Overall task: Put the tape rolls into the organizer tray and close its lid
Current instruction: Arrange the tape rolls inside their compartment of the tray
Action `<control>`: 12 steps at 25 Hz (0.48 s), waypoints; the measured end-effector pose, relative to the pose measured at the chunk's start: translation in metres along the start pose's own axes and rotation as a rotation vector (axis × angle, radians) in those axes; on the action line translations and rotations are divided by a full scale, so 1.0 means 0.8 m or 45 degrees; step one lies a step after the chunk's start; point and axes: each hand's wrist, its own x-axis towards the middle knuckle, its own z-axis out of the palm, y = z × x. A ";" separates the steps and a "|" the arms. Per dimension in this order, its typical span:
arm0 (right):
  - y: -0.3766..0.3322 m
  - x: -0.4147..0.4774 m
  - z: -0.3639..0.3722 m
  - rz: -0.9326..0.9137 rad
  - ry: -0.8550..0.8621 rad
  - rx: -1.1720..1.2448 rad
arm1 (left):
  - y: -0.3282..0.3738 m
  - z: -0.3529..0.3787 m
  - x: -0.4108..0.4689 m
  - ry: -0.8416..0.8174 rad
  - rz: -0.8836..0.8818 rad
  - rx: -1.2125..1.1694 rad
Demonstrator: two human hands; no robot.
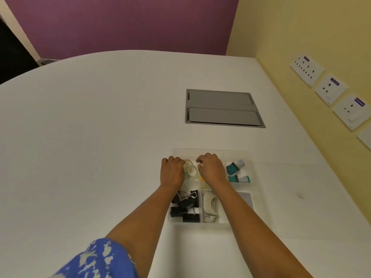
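A clear plastic organizer tray (pixel 212 151) sits on the white table, divided into compartments. In its far-left compartment lie clear tape rolls (pixel 190 169), stacked or leaning together. My left hand (pixel 173 172) curls against the left side of the rolls, fingers bent around them. My right hand (pixel 210 167) hovers just right of the rolls with its fingers curled and pinched; what it holds, if anything, is hidden. The tray's clear lid (pixel 301 197) lies flat on the table to the right.
Other compartments hold black binder clips (pixel 186 206), a beige stapler (pixel 209 207), teal clips (pixel 234 171) and a grey pad (pixel 247 199). A grey cable hatch (pixel 221 108) is set into the table beyond. A yellow wall with sockets (pixel 331 90) borders the right.
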 end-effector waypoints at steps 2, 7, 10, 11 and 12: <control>-0.004 0.008 0.002 -0.114 -0.019 -0.086 | -0.001 0.004 0.000 -0.002 0.006 0.041; -0.020 0.032 0.003 -0.353 -0.096 -0.323 | -0.001 0.002 0.003 0.059 -0.029 0.116; -0.021 0.038 0.007 -0.405 -0.180 -0.432 | -0.005 -0.002 0.002 0.039 -0.086 0.159; -0.021 0.038 0.008 -0.419 -0.191 -0.453 | -0.006 -0.003 0.002 0.030 -0.108 0.173; -0.021 0.039 0.010 -0.432 -0.192 -0.468 | -0.007 -0.004 0.001 0.018 -0.126 0.188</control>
